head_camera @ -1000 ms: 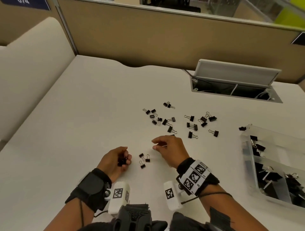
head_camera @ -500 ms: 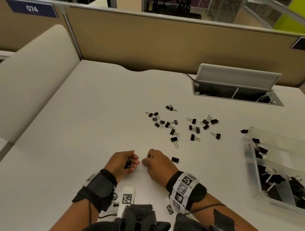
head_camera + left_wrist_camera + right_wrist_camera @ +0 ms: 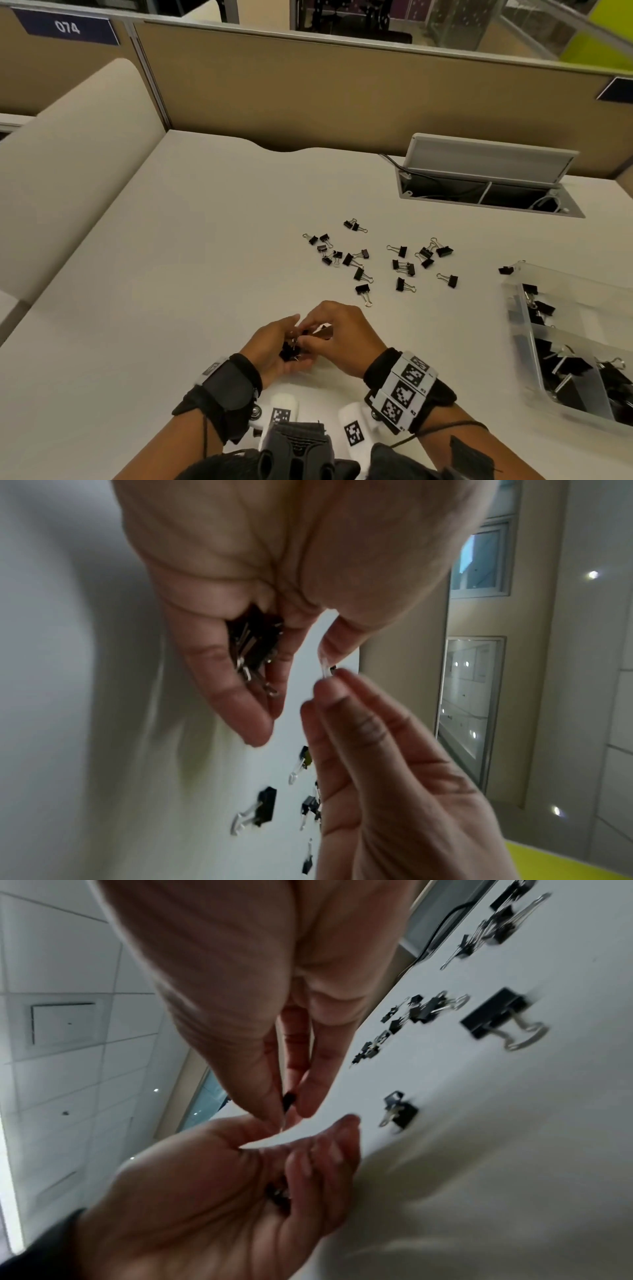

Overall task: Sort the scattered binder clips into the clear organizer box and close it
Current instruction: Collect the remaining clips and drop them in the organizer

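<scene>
Fingers (image 3: 236, 704) of the left hand (image 3: 270, 346) curl around a small bunch of black metal binder clips (image 3: 255, 645); right-hand fingers (image 3: 260, 1080) pinch one small black clip (image 3: 289, 1097) by its wire handle.
Both hands meet just above the white desk (image 3: 171, 274), left palm cupped upward, right hand (image 3: 342, 337) turned down with its fingertips at the left palm. More scattered black binder clips (image 3: 380, 260) lie beyond the hands. At the right, well apart, sits the open clear plastic organizer box (image 3: 513, 308), with clips in its compartments.
</scene>
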Available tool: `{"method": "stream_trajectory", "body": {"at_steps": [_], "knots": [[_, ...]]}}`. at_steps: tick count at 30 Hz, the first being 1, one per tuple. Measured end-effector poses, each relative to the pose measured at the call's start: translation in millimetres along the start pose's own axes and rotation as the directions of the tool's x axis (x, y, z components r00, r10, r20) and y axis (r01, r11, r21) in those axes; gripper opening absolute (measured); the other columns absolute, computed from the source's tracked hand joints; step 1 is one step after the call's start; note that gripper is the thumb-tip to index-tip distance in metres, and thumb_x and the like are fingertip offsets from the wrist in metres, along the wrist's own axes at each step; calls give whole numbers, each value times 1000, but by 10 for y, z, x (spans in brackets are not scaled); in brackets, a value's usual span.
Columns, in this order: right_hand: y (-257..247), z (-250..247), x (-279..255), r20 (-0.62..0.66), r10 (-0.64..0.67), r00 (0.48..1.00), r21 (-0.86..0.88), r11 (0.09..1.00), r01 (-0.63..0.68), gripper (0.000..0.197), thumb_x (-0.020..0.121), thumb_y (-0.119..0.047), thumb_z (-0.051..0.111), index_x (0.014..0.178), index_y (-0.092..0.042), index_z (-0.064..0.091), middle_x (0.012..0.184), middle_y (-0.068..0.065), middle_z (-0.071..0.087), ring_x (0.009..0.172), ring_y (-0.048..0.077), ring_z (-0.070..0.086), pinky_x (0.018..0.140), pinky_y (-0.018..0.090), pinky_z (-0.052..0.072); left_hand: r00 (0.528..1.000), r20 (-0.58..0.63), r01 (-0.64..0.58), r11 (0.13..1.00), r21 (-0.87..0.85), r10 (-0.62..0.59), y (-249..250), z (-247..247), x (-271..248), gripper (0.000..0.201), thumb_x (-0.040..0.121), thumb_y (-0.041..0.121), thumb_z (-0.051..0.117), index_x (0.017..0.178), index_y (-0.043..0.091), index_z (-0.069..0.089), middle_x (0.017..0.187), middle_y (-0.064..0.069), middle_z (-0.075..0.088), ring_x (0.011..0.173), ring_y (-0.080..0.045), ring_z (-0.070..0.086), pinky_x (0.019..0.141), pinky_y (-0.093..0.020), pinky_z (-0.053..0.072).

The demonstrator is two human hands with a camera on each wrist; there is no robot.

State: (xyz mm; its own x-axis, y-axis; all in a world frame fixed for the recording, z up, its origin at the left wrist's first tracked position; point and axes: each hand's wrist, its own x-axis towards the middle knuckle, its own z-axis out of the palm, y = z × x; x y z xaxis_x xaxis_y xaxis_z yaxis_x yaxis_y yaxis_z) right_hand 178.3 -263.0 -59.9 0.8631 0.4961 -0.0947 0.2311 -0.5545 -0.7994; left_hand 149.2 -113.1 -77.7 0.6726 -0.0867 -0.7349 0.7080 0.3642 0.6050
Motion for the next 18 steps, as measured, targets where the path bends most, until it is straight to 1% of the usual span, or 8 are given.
{"method": "stream_trajectory", "body": {"at_steps": [2, 5, 8, 10, 12, 13, 15, 18], "knots": [[-10, -10, 4, -65, 13, 998, 23, 1000, -12, 13, 79, -23, 74, 92, -23, 74, 94, -7, 68, 84, 3, 64, 74, 18, 55, 1000, -6, 7, 1000, 1, -7, 7, 2, -6, 35, 97, 26, 45, 87, 0, 65, 76, -15, 66, 57, -19, 60, 49, -26, 50], [146, -121, 48, -212, 119, 970, -17, 992, -125, 11, 83, -19, 70, 93, -20, 74, 94, -4, 70, 82, 5, 62, 73, 17, 49, 995, -96, -8, 993, 121, 19, 42, -45, -18, 36, 96, 26, 46, 66, 9, 57, 60, -5, 56, 44, -11, 46, 35, -17, 30], [299, -151, 55, -94, 233, 968, -107, 964, -242, 30, 79, -22, 74, 109, -20, 69, 106, -3, 65, 93, 9, 58, 82, 18, 46, 987, -151, -21, 974, 225, 56, 59, -118, -26, 34, 96, 28, 48, 64, 15, 50, 54, 2, 50, 39, -7, 39, 35, -17, 21], [352, -59, 47, 61, 179, 982, -233, 959, -161, 42, 78, -21, 73, 119, -22, 64, 124, -3, 58, 110, 13, 52, 95, 30, 46, 986, -155, -24, 970, 242, 63, 50, -146, -28, 35, 96, 29, 48, 65, 15, 51, 55, 2, 49, 40, -7, 38, 36, -17, 22], [358, 52, 21, 160, 47, 986, -415, 910, 24, 35, 83, -13, 66, 117, -19, 66, 130, 0, 55, 120, 20, 46, 96, 36, 45, 986, -156, -27, 974, 226, 63, 44, -150, -35, 34, 96, 29, 49, 66, 14, 53, 57, 1, 50, 42, -8, 40, 36, -17, 25], [399, 100, 10, 181, -29, 983, -476, 872, 113, 30, 83, -5, 64, 110, -16, 70, 124, 4, 59, 116, 25, 50, 90, 39, 48, 986, -154, -28, 977, 213, 62, 39, -147, -35, 33, 96, 28, 49, 67, 13, 55, 57, 0, 51, 42, -8, 42, 36, -17, 26], [445, 158, -4, 194, -89, 977, -524, 832, 180, 25, 76, 4, 66, 94, -11, 75, 105, 10, 66, 99, 32, 60, 75, 39, 53, 988, -143, -30, 981, 194, 58, 25, -137, -37, 32, 96, 27, 48, 70, 11, 56, 57, -1, 52, 43, -9, 43, 36, -17, 29], [394, 164, -26, 144, -22, 989, -616, 781, 107, 18, 87, -8, 55, 98, -4, 70, 103, 11, 60, 95, 29, 58, 74, 35, 49, 990, -132, -30, 987, 158, 51, 13, -126, -49, 33, 97, 27, 47, 72, 7, 58, 57, -2, 53, 45, -11, 45, 38, -18, 32]]}}
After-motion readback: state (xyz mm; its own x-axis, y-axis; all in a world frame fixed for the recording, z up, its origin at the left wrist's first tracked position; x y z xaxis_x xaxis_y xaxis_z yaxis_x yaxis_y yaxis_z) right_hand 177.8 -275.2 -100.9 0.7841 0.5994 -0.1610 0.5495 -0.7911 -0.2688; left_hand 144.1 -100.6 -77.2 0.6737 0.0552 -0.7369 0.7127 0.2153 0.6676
